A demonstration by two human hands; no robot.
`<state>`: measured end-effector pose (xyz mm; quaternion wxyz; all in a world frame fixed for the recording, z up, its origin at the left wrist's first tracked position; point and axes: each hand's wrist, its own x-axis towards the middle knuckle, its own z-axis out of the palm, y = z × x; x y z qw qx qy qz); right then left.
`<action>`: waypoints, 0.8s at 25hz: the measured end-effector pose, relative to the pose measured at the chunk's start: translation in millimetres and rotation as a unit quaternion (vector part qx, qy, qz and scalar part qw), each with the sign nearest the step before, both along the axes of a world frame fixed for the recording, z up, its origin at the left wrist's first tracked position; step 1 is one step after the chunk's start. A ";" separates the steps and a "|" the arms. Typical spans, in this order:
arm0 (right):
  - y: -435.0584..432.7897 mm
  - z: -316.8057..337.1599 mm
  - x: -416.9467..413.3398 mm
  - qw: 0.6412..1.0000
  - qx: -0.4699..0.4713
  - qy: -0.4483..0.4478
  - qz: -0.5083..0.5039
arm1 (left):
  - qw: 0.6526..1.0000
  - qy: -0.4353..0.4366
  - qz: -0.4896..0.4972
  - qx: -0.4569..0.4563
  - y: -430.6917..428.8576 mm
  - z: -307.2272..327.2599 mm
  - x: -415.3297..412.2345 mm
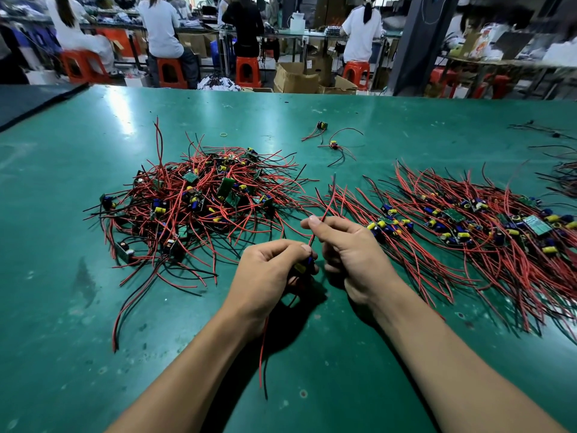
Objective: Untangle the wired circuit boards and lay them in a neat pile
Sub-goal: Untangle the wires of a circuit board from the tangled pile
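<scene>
A tangled heap of small green circuit boards with red and black wires [199, 198] lies on the green table [343, 370], left of centre. To the right, a spread-out row of boards with their wires combed toward me [487, 226] stretches to the frame's edge. My left hand [268, 270] grips one small board with blue and yellow parts [304, 265], its red and black wires hanging below the wrist. My right hand [349, 248] pinches a red wire [327, 204] that rises from that board.
Two loose wired boards [331, 142] and a yellow rubber band [223, 134] lie farther back on the table. More wires sit at the far right edge [562, 176]. Behind the table, people sit on red stools [170, 71] among cardboard boxes.
</scene>
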<state>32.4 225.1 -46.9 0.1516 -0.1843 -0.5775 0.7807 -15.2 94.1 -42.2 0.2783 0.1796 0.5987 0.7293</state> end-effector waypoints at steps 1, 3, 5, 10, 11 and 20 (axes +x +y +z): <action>0.4 -0.4 -0.5 1.000 0.006 0.001 -0.021 | 1.000 0.002 -0.004 -0.004 -0.3 0.4 -0.1; 0.3 -2.0 -1.7 0.999 -0.006 0.008 -0.051 | 1.000 0.002 -0.010 -0.008 -1.5 1.3 -0.4; 1.1 -2.4 -2.5 0.997 -0.026 0.012 -0.073 | 1.000 0.005 -0.020 -0.013 -1.8 2.3 0.3; 4.8 -1.4 -3.5 0.991 -0.056 0.033 -0.114 | 0.998 0.032 -0.044 -0.034 -3.9 3.8 2.3; 7.7 -0.6 -3.3 0.988 -0.060 0.039 -0.133 | 0.997 0.035 -0.051 -0.038 -4.2 4.2 3.0; 15.5 2.4 -3.3 0.967 0.031 0.048 -0.250 | 0.996 0.014 -0.068 -0.048 -5.4 5.1 0.3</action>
